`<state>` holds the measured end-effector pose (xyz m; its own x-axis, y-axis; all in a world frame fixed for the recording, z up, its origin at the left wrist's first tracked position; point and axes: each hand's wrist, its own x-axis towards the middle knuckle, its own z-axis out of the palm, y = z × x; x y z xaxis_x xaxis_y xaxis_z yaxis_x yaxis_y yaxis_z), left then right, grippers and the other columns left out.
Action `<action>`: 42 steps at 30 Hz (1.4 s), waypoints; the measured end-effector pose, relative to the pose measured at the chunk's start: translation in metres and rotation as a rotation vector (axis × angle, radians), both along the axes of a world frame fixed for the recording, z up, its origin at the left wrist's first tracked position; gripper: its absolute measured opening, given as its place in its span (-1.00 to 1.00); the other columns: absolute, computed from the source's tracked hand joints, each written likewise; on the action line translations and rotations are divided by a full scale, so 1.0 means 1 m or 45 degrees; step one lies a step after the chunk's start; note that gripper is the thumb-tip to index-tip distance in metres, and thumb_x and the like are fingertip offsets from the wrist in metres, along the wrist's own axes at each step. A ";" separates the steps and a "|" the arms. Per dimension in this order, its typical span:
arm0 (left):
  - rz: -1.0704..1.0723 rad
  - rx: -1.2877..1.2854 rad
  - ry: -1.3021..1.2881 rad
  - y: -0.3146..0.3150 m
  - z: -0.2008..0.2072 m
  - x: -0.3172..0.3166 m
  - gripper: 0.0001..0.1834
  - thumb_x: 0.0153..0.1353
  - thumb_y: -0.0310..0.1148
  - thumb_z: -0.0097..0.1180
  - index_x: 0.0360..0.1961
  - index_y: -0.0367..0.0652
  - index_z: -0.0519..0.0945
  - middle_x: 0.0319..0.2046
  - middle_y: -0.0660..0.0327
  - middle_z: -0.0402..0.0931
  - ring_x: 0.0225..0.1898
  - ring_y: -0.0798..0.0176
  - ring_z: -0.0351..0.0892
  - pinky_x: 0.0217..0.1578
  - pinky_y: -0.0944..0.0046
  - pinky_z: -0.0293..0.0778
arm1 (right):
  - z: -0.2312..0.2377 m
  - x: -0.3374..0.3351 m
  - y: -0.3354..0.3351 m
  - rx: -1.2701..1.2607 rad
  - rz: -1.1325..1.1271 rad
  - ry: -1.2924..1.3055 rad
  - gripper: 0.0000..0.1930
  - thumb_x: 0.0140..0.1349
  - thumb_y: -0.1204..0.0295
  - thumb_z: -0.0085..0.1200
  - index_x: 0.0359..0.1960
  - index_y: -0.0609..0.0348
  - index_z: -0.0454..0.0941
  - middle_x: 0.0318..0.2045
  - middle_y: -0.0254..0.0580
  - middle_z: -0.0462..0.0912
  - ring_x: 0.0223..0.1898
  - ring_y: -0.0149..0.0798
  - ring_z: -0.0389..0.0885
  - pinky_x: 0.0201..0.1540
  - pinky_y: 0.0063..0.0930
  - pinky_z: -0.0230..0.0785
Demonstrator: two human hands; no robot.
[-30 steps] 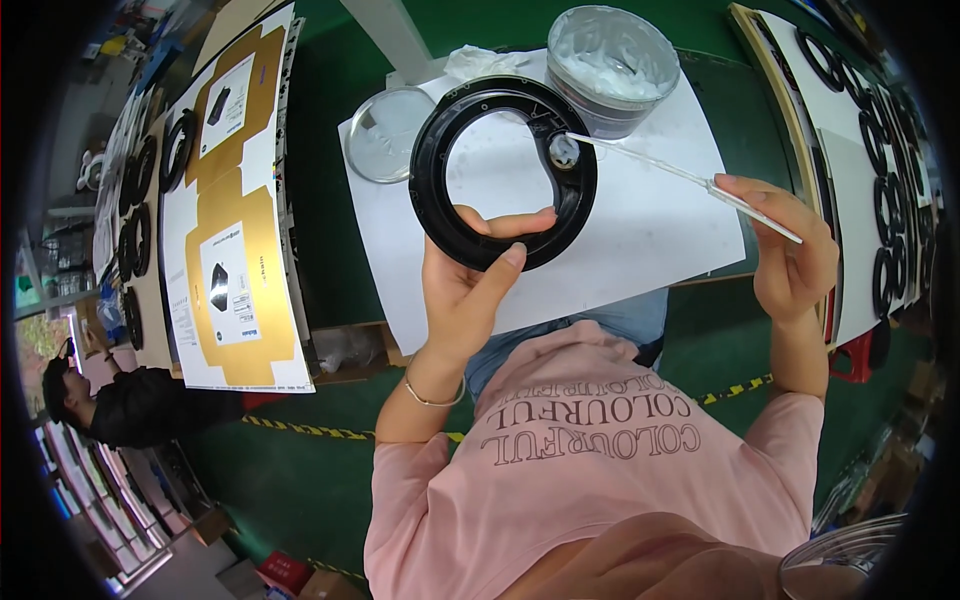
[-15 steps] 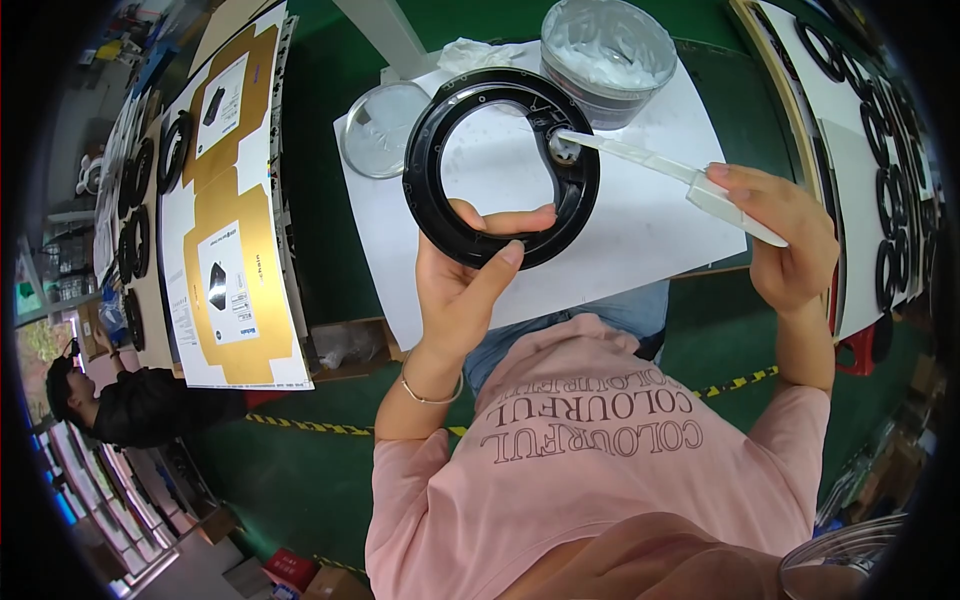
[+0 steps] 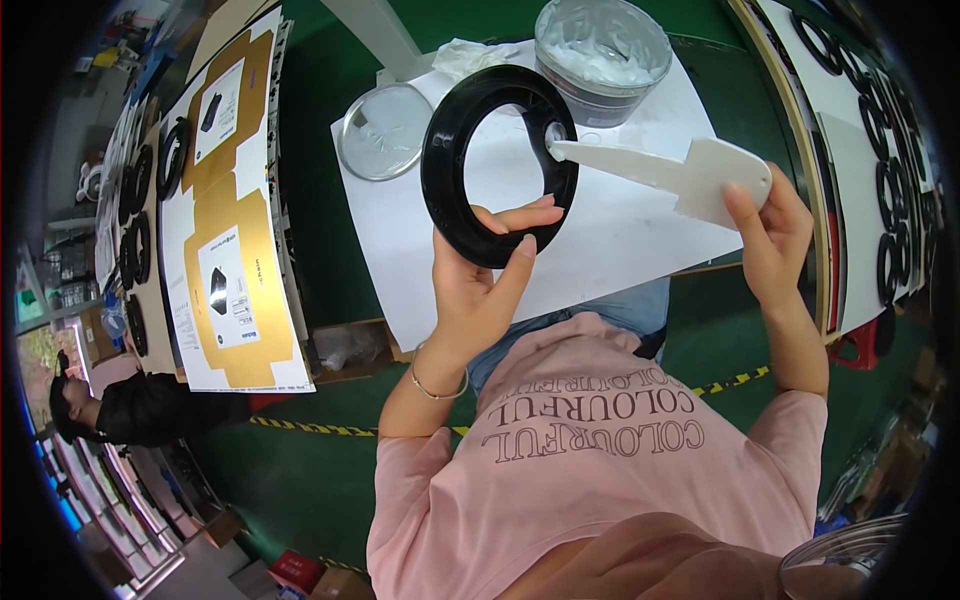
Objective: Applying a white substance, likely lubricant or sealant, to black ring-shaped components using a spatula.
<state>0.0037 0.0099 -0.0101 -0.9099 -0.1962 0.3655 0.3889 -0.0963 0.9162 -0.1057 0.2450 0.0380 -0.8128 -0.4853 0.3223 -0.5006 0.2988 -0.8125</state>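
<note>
My left hand point(image 3: 478, 285) is closed on the lower part of a black plastic ring point(image 3: 446, 170), thumb in front and fingers through the opening. The ring is held tilted above a white sheet point(image 3: 640, 240). In my right hand point(image 3: 775, 225) is a white plastic spatula point(image 3: 660, 178), pinched by its broad end. Its narrow tip meets the ring's inner right side, where a dab of white paste shows. Behind the ring stands an uncovered round tub point(image 3: 595, 105), with white paste point(image 3: 600, 55) inside. A clear round lid point(image 3: 384, 135) lies left of the ring.
Crumpled white tissue point(image 3: 468, 58) lies beside the tub. A pale post point(image 3: 378, 38) rises at the back. On the left, printed gold-and-white card sheets point(image 3: 235, 290) are stacked. Boards with several black rings point(image 3: 890, 190) stand at the right. Another person point(image 3: 150, 408) is at the far left.
The ring has tilted, looks narrower and its smooth side shows more. My right hand has turned the spatula so its broad face shows; its tip stays at the ring.
</note>
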 end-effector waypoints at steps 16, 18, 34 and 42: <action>0.047 0.143 -0.149 -0.002 0.006 0.002 -0.68 0.08 -0.75 -0.17 -0.22 -0.18 0.11 -0.17 -0.18 0.45 0.02 0.09 0.40 -0.03 0.32 0.33 | -0.010 0.008 -0.002 -0.164 -0.142 0.114 -0.78 0.18 0.51 0.00 -0.19 0.41 0.41 -0.34 -0.23 0.51 -0.31 -0.50 0.43 -0.25 -0.69 0.29; 0.053 0.121 -0.151 0.000 0.006 0.002 -0.68 0.08 -0.74 -0.16 -0.21 -0.18 0.11 -0.17 -0.17 0.45 0.02 0.09 0.40 -0.03 0.32 0.33 | -0.009 0.007 -0.003 -0.158 -0.110 0.317 -0.79 0.11 0.53 0.07 -0.25 0.43 0.44 -0.46 -0.18 0.55 -0.47 -0.49 0.45 -0.44 -0.72 0.27; 0.035 -0.174 -0.078 0.000 0.007 0.004 -0.74 0.07 -0.71 -0.14 -0.26 -0.25 0.15 -0.22 -0.09 0.50 -0.03 0.05 0.45 -0.08 0.30 0.35 | 0.003 0.003 -0.006 -0.148 -0.147 0.318 -0.79 0.11 0.52 0.07 -0.25 0.40 0.45 -0.49 -0.18 0.56 -0.50 -0.49 0.48 -0.48 -0.73 0.27; 0.014 -0.140 -0.112 -0.003 0.009 0.004 -0.72 0.07 -0.72 -0.14 -0.24 -0.23 0.13 -0.21 -0.09 0.50 -0.05 0.09 0.46 -0.08 0.32 0.34 | 0.024 -0.002 -0.008 0.087 0.216 0.696 -0.81 -0.03 0.71 -0.01 -0.33 0.33 0.51 -0.40 -0.06 0.61 -0.45 -0.24 0.61 -0.43 -0.60 0.39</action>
